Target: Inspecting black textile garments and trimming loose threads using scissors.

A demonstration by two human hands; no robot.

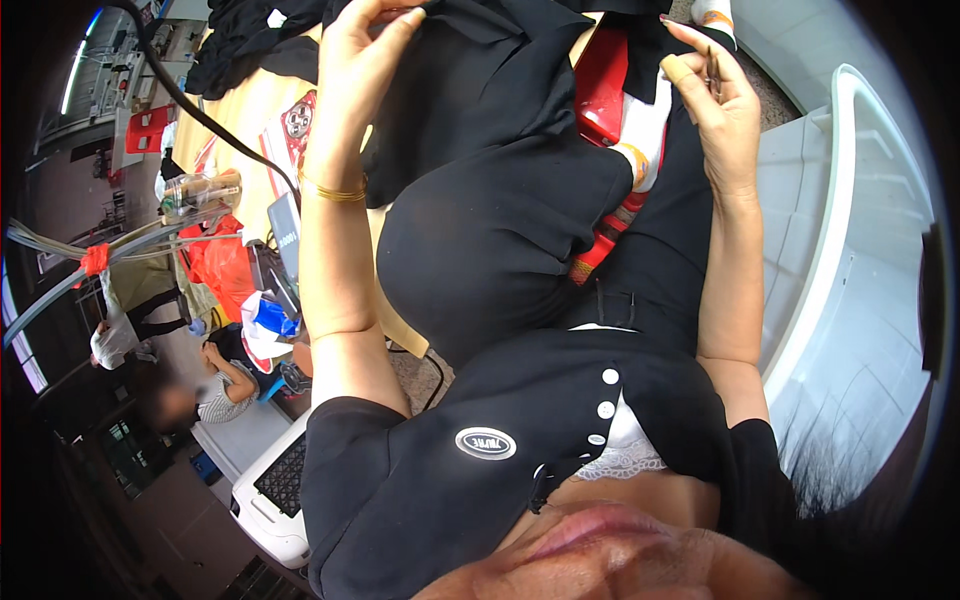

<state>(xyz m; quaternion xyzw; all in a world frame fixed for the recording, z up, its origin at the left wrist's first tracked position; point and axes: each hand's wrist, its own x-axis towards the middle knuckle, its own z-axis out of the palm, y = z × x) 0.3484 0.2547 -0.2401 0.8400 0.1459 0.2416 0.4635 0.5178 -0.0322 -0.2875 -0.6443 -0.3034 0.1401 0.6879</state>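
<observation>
My left hand (368, 45), at the upper edge, has its thumb and fingers pinched together at the border of a black cloth (455, 95). The fingertips are partly cut off by the picture's edge. That cloth spreads over the table edge toward my knee. My right hand (722, 115) is raised on the right, fingers curled around a small dark metal tool (713, 76), perhaps thread snips. A tan wrap (680, 72) covers its thumb tip. Its index finger reaches toward a dark fold of cloth (650, 50); whether they touch, I cannot tell.
A wooden table (255, 110) with a black cloth pile (255, 50) stands at the upper left. A black cable (200, 112) crosses there. White panels with a rounded rim (835, 200) stand at my right. A seated person (225, 390) is at the left.
</observation>
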